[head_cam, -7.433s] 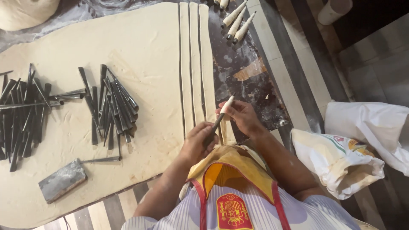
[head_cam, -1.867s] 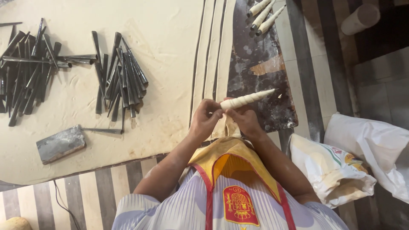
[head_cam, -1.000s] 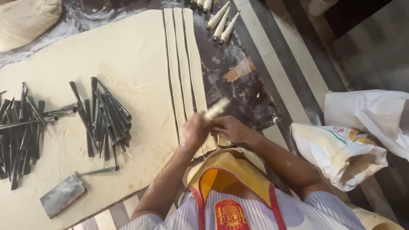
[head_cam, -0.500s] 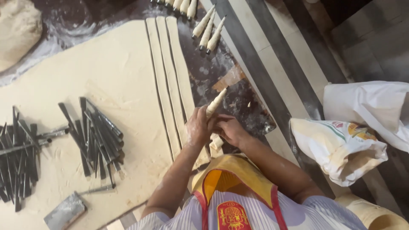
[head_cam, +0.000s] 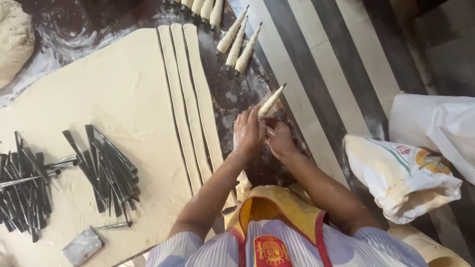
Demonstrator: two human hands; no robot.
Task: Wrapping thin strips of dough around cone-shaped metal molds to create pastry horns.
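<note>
A dough-wrapped cone (head_cam: 271, 102) is clasped by the left hand (head_cam: 249, 134) and right hand (head_cam: 280, 140) above the dark worktop (head_cam: 232, 96), beside cut dough strips (head_cam: 190, 99); finished cones (head_cam: 237, 42) are laid beyond, bare metal cones (head_cam: 106, 170) well left.

The rolled-out dough sheet (head_cam: 99, 94) looks soft, matt and smooth, and so do the cut dough strips (head_cam: 190, 94). The cone moulds (head_cam: 106, 168) are dark metal with a dull shine, and the scraper (head_cam: 81, 245) is grey metal dusted with flour. The sack (head_cam: 396, 173) looks like woven plastic, slightly glossy.
</note>
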